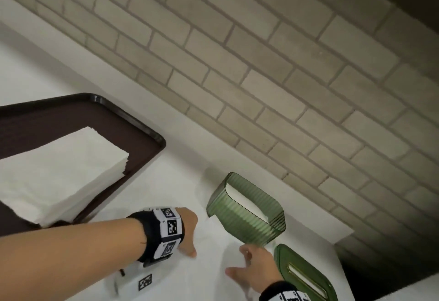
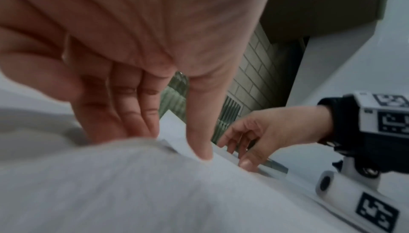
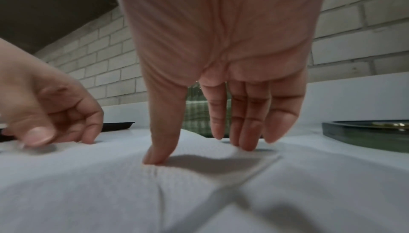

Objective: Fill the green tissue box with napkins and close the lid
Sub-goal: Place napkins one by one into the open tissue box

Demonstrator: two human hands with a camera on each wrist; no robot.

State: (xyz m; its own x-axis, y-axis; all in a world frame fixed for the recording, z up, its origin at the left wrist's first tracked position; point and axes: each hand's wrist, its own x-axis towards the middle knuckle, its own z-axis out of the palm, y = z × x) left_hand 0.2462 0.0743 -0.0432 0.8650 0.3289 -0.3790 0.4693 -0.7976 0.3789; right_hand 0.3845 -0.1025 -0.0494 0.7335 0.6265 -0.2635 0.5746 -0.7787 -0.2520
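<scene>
Both hands are resting on a white napkin (image 1: 213, 248) spread flat on the table (image 1: 166, 182) — the left hand (image 1: 188, 231) with fingers straight and together, the right hand (image 1: 251, 267) with fingers spread, tips pressing down. The green box (image 1: 247, 210) is standing open just beyond the napkin, white paper showing inside. Its lid (image 1: 306, 274) is lying beside the right hand. More napkins (image 1: 59, 172) are sitting stacked on a dark tray (image 1: 142, 129).

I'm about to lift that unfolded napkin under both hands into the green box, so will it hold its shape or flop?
Likely floppy: the napkin already puckers and ridges where the right hand's fingertips press it. Probably very light, being one thin sheet, so a quick push may slide or bunch it. The left hand resting on it helps keep it flat.
</scene>
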